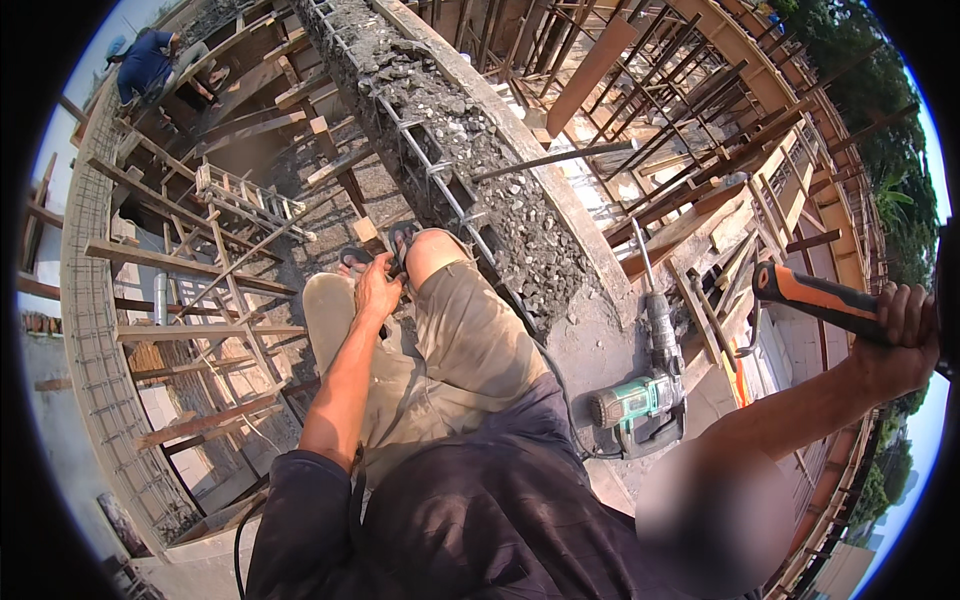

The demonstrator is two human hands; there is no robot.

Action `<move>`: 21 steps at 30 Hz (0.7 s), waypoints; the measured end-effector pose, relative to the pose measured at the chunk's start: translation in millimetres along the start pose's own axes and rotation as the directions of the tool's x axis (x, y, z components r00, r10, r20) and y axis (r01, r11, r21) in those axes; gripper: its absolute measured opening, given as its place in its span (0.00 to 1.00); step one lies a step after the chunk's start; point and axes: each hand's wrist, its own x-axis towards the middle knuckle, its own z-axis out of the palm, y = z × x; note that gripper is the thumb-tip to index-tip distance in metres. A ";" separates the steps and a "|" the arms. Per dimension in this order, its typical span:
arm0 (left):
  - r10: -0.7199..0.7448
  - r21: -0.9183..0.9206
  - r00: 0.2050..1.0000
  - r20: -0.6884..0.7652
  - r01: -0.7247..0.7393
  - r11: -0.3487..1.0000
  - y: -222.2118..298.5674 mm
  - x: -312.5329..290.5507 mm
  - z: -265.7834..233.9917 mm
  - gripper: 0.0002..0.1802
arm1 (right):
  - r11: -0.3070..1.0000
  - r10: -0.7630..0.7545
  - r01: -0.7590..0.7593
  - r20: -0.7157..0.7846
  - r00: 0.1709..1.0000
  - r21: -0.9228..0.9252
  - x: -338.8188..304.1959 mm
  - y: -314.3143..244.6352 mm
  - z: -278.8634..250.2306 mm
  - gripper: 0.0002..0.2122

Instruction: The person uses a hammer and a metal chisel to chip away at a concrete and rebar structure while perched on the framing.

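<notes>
My right hand [905, 325], raised at the far right, is wrapped round the black and orange grip of a hand tool [815, 298]; its head is out of sight. My left hand [378, 288] is between my knees, fingers curled together. Whatever it may hold is too small and hidden to name. Just beyond it is a small wooden block [366, 230], near my sandalled feet. To the right of my thigh, a teal and grey demolition hammer [640, 405] lies on the concrete, its long chisel bit [641, 250] pointing away from me.
A chipped concrete beam [470, 140] with rubble and exposed rebar runs away ahead of me. Timber props [200, 255] and a wooden ladder [250, 200] fill the pit at left. Rebar [670, 90] sticks up at right. Another person [148, 65] crouches at far left.
</notes>
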 end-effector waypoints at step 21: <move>-0.015 -0.084 1.000 0.013 0.016 0.996 1.5 -6.2 -7.1 0.29 | 0.996 0.069 -0.073 0.065 0.995 0.058 13.0 10.7 20.9 0.17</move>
